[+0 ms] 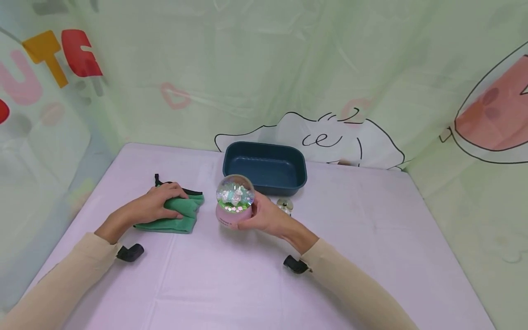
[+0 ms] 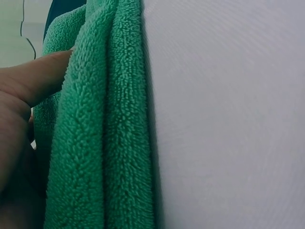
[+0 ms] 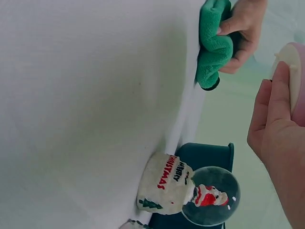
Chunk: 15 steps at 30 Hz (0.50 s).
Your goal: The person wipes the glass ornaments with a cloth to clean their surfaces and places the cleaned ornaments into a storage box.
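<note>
My right hand (image 1: 270,215) grips a snow globe (image 1: 234,204) by its pink base, above the table. The globe holds white figures, green grass and glitter. In the right wrist view, fingers lie along the pale underside of the base (image 3: 291,71). My left hand (image 1: 154,205) holds a folded green towel (image 1: 185,220) with black trim, on the table at left. Its thumb presses the plush fold (image 2: 86,124) in the left wrist view. A second snow globe with a Santa figure and a "Merry Christmas" base (image 3: 164,186) stands on the table, mostly hidden behind my right hand in the head view.
A dark blue rectangular tub (image 1: 268,172) stands at the back middle of the lilac-covered table (image 1: 350,256). A small clear-topped object (image 1: 284,205) shows just in front of it. A printed curtain (image 1: 255,68) hangs behind. Black wrist mounts (image 1: 131,253) stick out from both sleeves.
</note>
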Available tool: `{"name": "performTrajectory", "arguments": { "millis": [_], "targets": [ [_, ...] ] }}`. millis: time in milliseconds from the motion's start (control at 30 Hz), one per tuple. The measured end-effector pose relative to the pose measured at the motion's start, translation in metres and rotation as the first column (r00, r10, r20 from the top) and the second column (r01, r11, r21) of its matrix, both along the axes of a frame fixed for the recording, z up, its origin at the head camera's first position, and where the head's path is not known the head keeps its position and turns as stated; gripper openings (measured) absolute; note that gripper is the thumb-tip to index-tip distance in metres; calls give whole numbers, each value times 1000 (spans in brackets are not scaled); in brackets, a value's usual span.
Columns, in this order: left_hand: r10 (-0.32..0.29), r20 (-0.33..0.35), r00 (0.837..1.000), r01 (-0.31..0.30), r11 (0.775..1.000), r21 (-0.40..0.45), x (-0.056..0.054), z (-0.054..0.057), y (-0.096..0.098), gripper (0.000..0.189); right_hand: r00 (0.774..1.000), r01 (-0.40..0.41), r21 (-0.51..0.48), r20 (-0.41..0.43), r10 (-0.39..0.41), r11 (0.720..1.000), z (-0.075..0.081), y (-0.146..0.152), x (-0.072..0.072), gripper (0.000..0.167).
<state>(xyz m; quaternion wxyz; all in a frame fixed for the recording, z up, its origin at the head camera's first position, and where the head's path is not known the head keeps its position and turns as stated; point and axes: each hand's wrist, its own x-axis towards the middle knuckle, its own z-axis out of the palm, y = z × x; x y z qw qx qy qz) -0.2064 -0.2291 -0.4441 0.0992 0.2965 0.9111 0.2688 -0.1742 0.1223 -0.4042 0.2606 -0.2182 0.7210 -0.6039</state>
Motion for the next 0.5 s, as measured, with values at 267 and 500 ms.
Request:
{"name": "performTrajectory", "arguments": {
  "millis": [267,500],
  "targets": [
    [-12,7,1000,12,1000,19,0,2,0,34,996,-27,-30,-82,24,999,8,5,2,92],
    [-18,20,1000,16,997,79,0,3,-4,31,999,-10,-22,-43,9,1000,10,9,2,83]
  ]
}}
